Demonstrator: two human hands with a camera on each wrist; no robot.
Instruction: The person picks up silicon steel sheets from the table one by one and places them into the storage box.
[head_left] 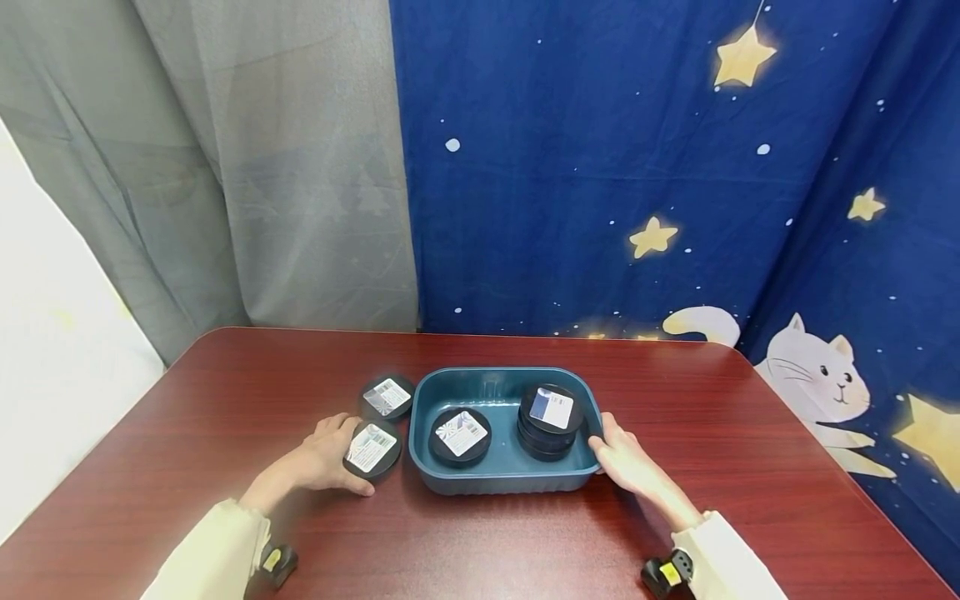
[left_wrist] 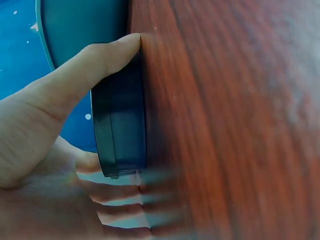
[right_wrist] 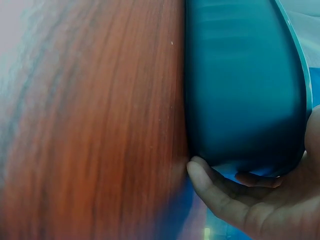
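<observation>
In the head view, my left hand (head_left: 330, 457) holds a flat round black container (head_left: 372, 450) with a white barcode label on top. My thumb lies on its near side and the fingers reach round the far left. The left wrist view shows this container (left_wrist: 120, 125) low at the tabletop, between thumb and fingers. A teal rectangular bin (head_left: 495, 483) stands just to the right. My right hand (head_left: 626, 458) grips its right end, thumb at the rim; in the right wrist view, fingertips (right_wrist: 200, 175) touch the bin's lower edge (right_wrist: 245, 100).
Behind the held container lies another labelled round black container (head_left: 387, 397), beside the bin. Inside the bin, one such container (head_left: 460, 436) sits at left and a stack (head_left: 551, 417) at right. All stand on a reddish-brown wooden table (head_left: 487, 542), with curtains (head_left: 525, 167) behind.
</observation>
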